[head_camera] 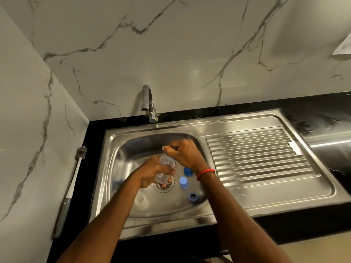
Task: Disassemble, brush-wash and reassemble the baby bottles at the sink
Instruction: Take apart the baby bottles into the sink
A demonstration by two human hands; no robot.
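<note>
Over the sink (pixel 190 124) drain, the left grip (pixel 152 173) holds a clear bottle (pixel 164 162); the right grip (pixel 182 152) curls round its top. 3 blue parts (pixel 188 171) lie in the basin, near a clear one (pixel 142 201). A brush (pixel 74 176) leans against the left wall, standing on the counter (pixel 284 225).

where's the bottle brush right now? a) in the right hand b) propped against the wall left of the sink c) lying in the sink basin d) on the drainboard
b: the bottle brush leans on the marble wall left of the sink, untouched; the left hand holds the clear bottle and the right hand grips its top.
</note>
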